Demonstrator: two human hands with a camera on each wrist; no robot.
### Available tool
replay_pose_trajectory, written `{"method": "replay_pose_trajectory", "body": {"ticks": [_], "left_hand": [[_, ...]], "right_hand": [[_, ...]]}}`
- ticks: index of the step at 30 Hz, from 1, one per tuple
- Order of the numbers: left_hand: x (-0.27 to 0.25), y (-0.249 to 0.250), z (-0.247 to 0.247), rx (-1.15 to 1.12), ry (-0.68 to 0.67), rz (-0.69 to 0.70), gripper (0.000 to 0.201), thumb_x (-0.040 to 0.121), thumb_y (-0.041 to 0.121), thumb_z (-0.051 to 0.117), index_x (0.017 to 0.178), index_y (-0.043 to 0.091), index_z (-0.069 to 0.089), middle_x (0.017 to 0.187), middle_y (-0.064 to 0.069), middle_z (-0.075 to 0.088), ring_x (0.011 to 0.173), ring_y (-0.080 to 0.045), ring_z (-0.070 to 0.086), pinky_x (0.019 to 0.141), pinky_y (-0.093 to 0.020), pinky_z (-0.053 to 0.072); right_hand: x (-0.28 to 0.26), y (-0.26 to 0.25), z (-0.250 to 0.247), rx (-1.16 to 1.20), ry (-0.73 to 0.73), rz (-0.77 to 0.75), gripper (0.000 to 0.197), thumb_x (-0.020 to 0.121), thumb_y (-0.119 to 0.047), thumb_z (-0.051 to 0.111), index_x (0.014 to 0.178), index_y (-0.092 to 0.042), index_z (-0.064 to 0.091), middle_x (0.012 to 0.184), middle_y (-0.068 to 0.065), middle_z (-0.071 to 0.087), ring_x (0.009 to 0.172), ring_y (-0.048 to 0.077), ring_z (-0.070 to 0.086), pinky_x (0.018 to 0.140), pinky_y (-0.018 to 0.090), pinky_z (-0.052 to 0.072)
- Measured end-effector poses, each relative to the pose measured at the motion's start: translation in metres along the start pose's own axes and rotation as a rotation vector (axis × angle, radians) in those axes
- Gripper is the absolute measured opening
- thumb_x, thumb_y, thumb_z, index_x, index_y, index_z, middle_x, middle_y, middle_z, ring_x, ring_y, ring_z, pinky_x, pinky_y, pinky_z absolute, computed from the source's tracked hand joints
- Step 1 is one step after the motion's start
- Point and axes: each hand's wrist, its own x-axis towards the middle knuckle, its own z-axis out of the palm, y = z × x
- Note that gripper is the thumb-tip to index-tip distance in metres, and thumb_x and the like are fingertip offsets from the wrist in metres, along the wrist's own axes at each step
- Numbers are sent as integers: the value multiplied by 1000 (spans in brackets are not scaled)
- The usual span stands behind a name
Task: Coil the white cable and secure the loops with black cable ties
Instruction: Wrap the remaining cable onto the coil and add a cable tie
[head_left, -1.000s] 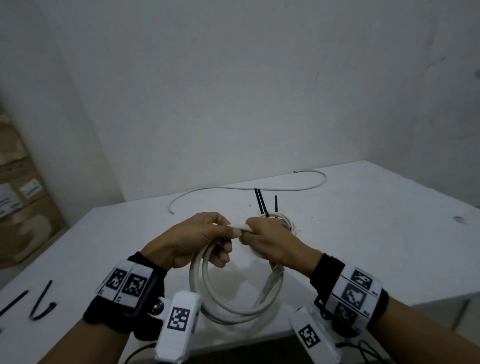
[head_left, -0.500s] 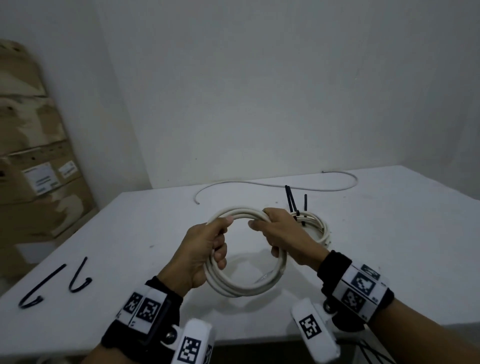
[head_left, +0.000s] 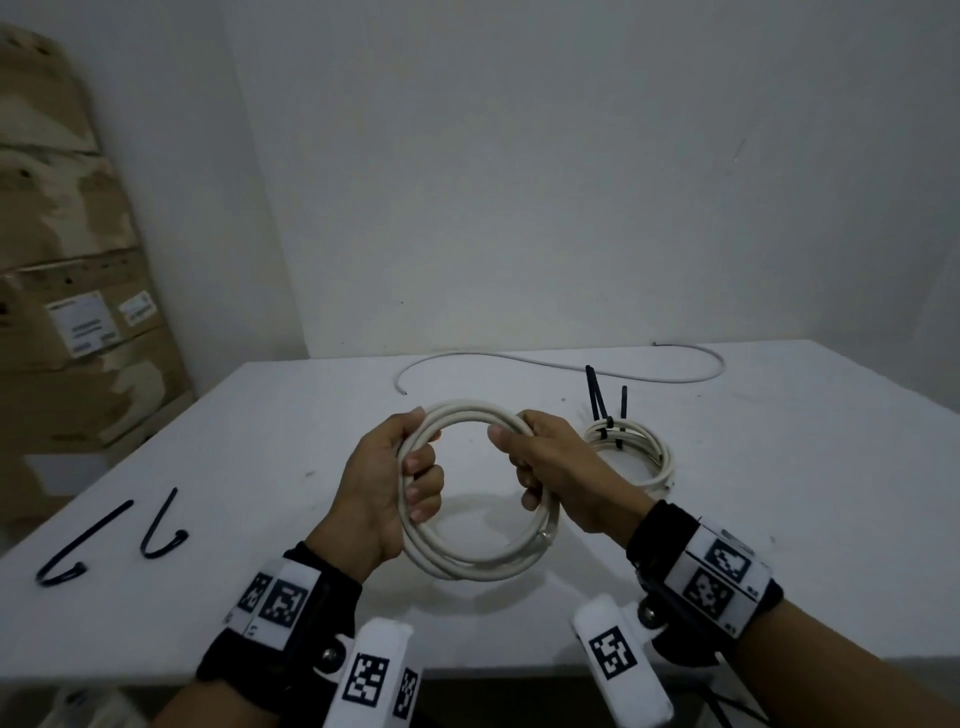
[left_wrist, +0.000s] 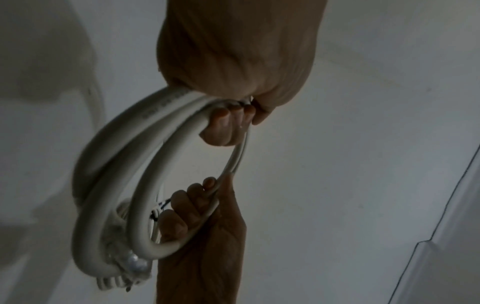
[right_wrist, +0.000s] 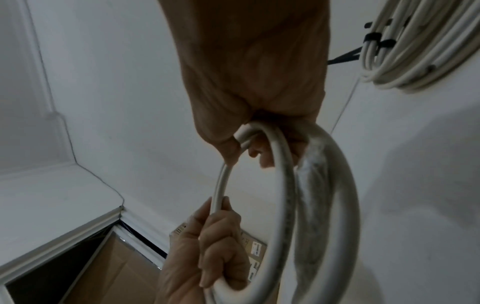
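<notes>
The white cable (head_left: 470, 499), wound in several loops, is held above the white table (head_left: 779, 493), as half a second earlier; left hand (head_left: 387, 491) has its fingers curled around the coil's left side, right hand (head_left: 556, 470) around the right. Against the earlier frame the grips are unchanged; the hands sit slightly wider apart, the ring rounder. A second coil (head_left: 631, 449), already bound with black cable ties (head_left: 597, 397), lies just right of the right hand; two loose ties (head_left: 111, 535) remain at the table's left; a cardboard box (head_left: 78, 322) stands beyond.

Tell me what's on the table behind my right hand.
Behind the right hand lies a second white coil bound with black cable ties, ends sticking up. The hand covers the coil's near-left edge. Farther back lies a loose white cable.
</notes>
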Motion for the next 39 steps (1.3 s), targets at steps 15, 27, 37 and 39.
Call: {"method": "replay_pose_trajectory", "body": {"ticks": [15, 27, 37, 39], "left_hand": [[-46, 116, -94, 447, 94, 114, 41, 98, 28, 40, 61, 14, 29, 37, 4, 29, 26, -8, 23, 29, -10, 19], [-68, 151, -165, 503, 263, 106, 30, 98, 27, 43, 70, 15, 39, 49, 2, 27, 28, -8, 23, 28, -12, 20], [-81, 165, -184, 562, 429, 80, 25, 99, 27, 40, 81, 16, 52, 45, 4, 28, 28, -7, 21, 30, -12, 18], [-76, 165, -183, 562, 430, 74, 23, 99, 28, 40, 83, 16, 51, 44, 4, 28, 28, -7, 21, 30, -12, 17]], "right_hand": [[51, -12, 88, -111, -340, 45, 22, 97, -28, 47, 102, -9, 58, 91, 11, 62, 80, 24, 63, 68, 32, 50], [104, -5, 228, -1130, -741, -265, 50, 93, -25, 53, 141, -19, 41, 139, 9, 48, 122, 26, 48, 99, 32, 39], [104, 11, 284, -1333, -963, -399, 53, 94, -14, 45, 145, -17, 32, 146, 9, 41, 130, 27, 41, 104, 34, 33], [103, 9, 285, -1362, -940, -459, 46, 93, -16, 51, 138, -11, 44, 137, 10, 50, 123, 28, 47, 101, 35, 40]]}}
